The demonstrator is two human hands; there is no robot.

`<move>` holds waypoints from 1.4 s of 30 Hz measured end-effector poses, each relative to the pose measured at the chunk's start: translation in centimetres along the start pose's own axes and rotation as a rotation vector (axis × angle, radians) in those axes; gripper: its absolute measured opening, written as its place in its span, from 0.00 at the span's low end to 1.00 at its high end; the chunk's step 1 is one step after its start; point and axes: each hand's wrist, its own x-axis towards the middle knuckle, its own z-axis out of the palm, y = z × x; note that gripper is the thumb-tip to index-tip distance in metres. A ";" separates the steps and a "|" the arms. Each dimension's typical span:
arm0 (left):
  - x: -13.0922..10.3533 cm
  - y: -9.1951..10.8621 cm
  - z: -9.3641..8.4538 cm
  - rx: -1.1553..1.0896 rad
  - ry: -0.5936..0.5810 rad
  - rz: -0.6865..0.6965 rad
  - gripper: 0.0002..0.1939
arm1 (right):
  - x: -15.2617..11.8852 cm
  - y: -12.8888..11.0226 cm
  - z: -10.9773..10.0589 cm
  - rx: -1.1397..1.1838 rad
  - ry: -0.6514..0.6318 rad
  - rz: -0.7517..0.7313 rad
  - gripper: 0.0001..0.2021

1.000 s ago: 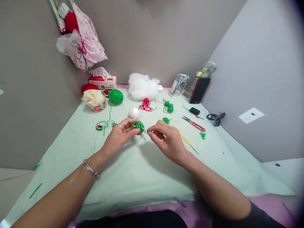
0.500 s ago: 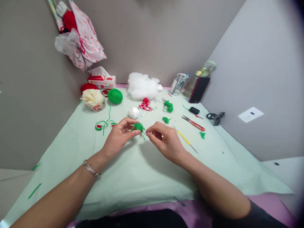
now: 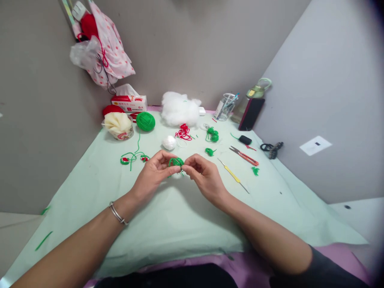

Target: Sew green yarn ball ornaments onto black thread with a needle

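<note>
My left hand point(image 3: 157, 168) pinches a small green yarn piece point(image 3: 176, 162) between thumb and fingers, with loose green strands hanging from it. At the right edge of that piece, my right hand point(image 3: 202, 172) has its thumb and forefinger pressed together; whatever is between those fingertips is too small to make out. The two hands' fingertips nearly meet. Just behind them lies a white yarn ball point(image 3: 169, 143). Two small red and green pieces point(image 3: 125, 161) with green strands rest to the left of my left hand.
Orange-handled snips point(image 3: 244, 156) and a yellow crochet hook point(image 3: 232, 173) lie to the right. Behind are white stuffing point(image 3: 181, 109), red yarn point(image 3: 183, 132), a green yarn ball point(image 3: 145, 121), a glass jar point(image 3: 225, 107) and a phone point(image 3: 252, 114).
My right hand has moved slightly left, its fingertips now against the green piece. My left hand has shifted a little to the right with the piece.
</note>
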 end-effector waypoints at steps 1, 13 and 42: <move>0.0 -0.1 0.0 0.008 0.006 0.011 0.14 | 0.2 0.0 -0.1 0.004 -0.021 0.012 0.08; 0.2 -0.5 0.1 0.157 0.003 0.036 0.13 | 0.4 0.0 -0.7 0.048 -0.167 0.081 0.04; 0.6 0.3 -1.3 0.044 -0.189 -0.078 0.18 | 1.0 -1.8 -3.7 -0.153 0.058 -0.299 0.04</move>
